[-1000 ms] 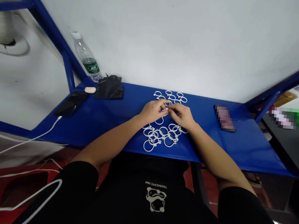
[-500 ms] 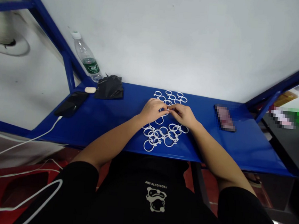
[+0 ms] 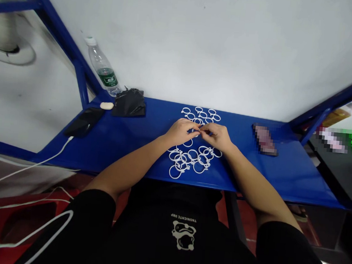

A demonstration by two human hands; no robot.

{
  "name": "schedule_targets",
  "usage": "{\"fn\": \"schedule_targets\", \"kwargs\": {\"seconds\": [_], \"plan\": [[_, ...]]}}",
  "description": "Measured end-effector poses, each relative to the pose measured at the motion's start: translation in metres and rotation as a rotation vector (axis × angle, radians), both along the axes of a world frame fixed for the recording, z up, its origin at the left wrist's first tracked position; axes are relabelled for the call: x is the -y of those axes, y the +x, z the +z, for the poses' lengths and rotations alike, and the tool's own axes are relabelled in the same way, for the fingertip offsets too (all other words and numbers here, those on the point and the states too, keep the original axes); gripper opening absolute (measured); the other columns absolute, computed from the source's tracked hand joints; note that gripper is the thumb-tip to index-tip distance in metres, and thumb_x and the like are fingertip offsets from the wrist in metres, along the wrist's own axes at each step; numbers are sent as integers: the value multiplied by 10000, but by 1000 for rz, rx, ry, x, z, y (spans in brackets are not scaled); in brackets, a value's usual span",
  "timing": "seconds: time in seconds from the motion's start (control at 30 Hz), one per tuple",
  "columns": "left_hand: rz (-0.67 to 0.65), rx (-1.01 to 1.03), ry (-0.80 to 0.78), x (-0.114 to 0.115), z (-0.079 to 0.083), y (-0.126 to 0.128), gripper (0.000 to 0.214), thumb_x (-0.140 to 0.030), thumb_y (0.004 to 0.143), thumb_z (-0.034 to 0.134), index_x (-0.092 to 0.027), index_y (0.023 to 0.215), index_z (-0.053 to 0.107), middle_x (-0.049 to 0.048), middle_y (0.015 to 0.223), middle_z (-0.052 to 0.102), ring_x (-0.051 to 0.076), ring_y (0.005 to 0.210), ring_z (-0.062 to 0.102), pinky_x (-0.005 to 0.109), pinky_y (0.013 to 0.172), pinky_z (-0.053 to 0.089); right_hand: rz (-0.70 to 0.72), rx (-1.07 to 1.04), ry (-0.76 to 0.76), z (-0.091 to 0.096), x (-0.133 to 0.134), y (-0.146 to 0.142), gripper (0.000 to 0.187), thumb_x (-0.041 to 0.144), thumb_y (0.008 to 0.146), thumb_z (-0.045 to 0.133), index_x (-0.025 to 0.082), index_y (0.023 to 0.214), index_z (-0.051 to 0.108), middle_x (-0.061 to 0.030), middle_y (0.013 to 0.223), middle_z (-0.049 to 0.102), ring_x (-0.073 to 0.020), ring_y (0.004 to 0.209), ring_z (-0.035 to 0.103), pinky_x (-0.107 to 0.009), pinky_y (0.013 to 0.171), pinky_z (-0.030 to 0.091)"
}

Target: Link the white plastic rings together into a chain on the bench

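My left hand and my right hand meet fingertip to fingertip just above the blue tabletop. Both are closed in a pinch around a small white curtain ring, which the fingers mostly hide. Beyond the hands lie several loose white rings with small eyelets. Nearer my body, between my forearms, a heap of similar rings overlaps near the table's front edge. One single ring rests just below my left fingers.
On the left are a plastic bottle, a black bag, a pale oval case and a black phone on a white cable. A blurred phone-like object lies right. Blue frame bars flank the table.
My hands stay together in nearly the same spot, with the fingers shifted slightly. The white piece between the fingertips is less visible. The loose rings have not moved.
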State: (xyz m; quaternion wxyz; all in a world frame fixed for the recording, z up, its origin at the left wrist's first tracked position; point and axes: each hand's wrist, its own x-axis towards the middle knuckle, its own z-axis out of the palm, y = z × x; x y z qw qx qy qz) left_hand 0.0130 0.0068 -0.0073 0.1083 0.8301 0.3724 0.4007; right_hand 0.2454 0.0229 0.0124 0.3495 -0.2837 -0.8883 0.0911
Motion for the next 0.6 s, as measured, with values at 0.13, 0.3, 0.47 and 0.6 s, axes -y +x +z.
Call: {"fn": "schedule_targets", "kwargs": {"seconds": [0.13,0.3,0.47,0.6], "plan": [[-10,-2,12,1,0,0,99,-201,975,769,-266,1046,794,42,1210,830,229,1153,777,484,1066,573,-10,-23,26,-2,0,-1,203,367,1021,616,229,920,727,-27,836,776,-161,694,686,-313,675,555],[58,-44,61,-2,8,-4,218,-242,966,788,-247,1184,774,91,1348,770,269,1264,711,519,1111,536,-179,-80,93,-1,-6,5,208,373,1051,621,236,979,761,-73,923,815,-216,777,736,-362,736,593],[140,-180,-71,-11,7,-18,197,-353,942,812,-236,1100,803,83,1133,792,287,1088,722,498,1027,551,-277,-62,140,-5,-21,14,164,335,1045,638,248,1034,777,-105,1097,828,-283,1018,768,-415,856,615],[59,-280,-137,-14,1,-26,192,-397,877,831,-253,1005,817,59,1015,784,267,988,722,466,995,555,-242,-17,65,-9,-26,14,157,326,1023,653,231,1008,778,-106,1074,823,-263,915,751,-393,779,594]]}}
